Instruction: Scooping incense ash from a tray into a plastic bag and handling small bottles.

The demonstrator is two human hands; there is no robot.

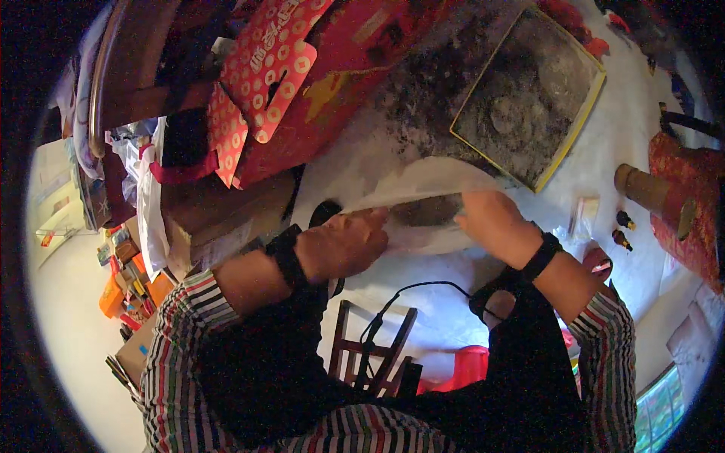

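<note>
My left hand [346, 242] and my right hand [498, 225] are out in front of me, above my knees. Between them stretches a pale, thin, flexible sheet or bag [433, 240]. Its left edge is pinched in the curled fingers of my left hand, while my right hand grips the opposite edge. A dark brownish strip [425, 209] shows between its pale upper and lower parts; whether this is an opening or a thing inside, I cannot tell. Motion blurs the sheet and my fingers. Black bands circle both wrists.
A yellow-edged, dark-stained panel [527, 102] lies ahead on the right. Red patterned cardboard [277, 73] and a brown cardboard box [221, 218] are on the left. Below me are a wooden stool [371, 345] and a black cable [422, 285]. A brown cylinder [651, 192] lies at right.
</note>
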